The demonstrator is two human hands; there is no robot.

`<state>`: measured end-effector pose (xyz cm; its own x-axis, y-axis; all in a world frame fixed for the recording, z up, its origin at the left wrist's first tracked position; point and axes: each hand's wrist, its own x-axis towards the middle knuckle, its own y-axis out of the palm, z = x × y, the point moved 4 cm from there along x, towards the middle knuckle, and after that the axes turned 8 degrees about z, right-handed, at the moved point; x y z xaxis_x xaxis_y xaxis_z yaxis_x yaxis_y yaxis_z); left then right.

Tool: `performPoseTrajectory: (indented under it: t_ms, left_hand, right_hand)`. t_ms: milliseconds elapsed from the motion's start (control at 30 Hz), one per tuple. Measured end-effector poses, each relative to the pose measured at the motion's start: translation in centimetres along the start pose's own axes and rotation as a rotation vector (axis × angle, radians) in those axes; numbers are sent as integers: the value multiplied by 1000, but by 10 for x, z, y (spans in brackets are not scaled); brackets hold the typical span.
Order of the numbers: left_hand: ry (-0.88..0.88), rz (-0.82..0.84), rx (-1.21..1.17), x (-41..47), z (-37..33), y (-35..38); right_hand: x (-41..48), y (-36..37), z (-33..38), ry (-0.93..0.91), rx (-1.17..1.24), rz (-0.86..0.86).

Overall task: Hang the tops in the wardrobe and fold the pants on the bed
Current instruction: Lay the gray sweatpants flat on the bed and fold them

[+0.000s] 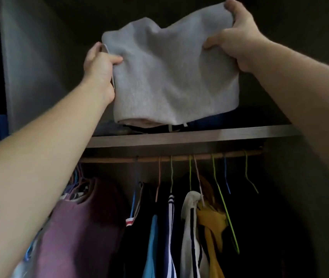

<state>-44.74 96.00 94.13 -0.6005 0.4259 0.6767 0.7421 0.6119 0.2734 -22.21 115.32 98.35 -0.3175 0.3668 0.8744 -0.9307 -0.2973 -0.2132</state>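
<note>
Head view puts the grey folded garment (169, 77) high in front of you, held up in the top section of the wardrobe (292, 177), above the shelf (179, 138). Its lower rolled edge hangs just over a low pile of dark folded clothes (203, 120) lying on that shelf; whether it touches them you cannot tell. Your left hand (99, 65) grips the garment's left edge, thumb curled over the front of the cloth, with a white cord (107, 51) running beside the fingers. Your right hand (237, 39) pinches the upper right corner, thumb on the near face and fingers bunched over the top. Both your forearms are bare and reach upward.

Under the shelf a wooden rail (159, 159) runs across, carrying thin wire hangers in several colours. A mauve top (79, 227) hangs at the left, partly behind your left arm. Toward the middle hang a light blue garment (151, 247), a white piece with navy stripes (191, 221) and a mustard yellow garment (211, 219). A green hanger (227, 217) hangs tilted and bare just right of the yellow one. A pale glossy panel (29, 67) stands at the upper left.
</note>
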Motion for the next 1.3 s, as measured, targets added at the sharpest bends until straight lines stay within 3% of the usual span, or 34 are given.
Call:
performPoseTrajectory:
  t_ms: [200,400,533,867,933,1033,1100,1167,1300]
  left_hand:
    - [78,110,-134,64,29,32]
    - [-34,192,-221,124,68,81]
    - [-64,255,-156,147,98,113]
    - [-109,93,-86,199,160,171]
    - [-123,110,-20,206,182,177]
    - [-319,325,370,207,219,182]
    - [-498,445,620,203,240,178]
    - [-559,501,675,207,249,175]
    - [-599,597,752,202,244,171]
  right_hand:
    - [31,-5,-18,-25,-145,-115]
    - [62,-33,-50,47,-236,-156]
    - [78,-46,-81,84,-242,-122]
    - [145,-56,-170,161,-182,-136]
    - [150,-54,-197,192,-240,-78]
    - [146,-43,-253,348,-706,200]
    - [143,-33,-278,409,-1008,293]
    - [145,-23,-283,378,-1154,330]
    - [152,-17,-269,428,-1094,320]
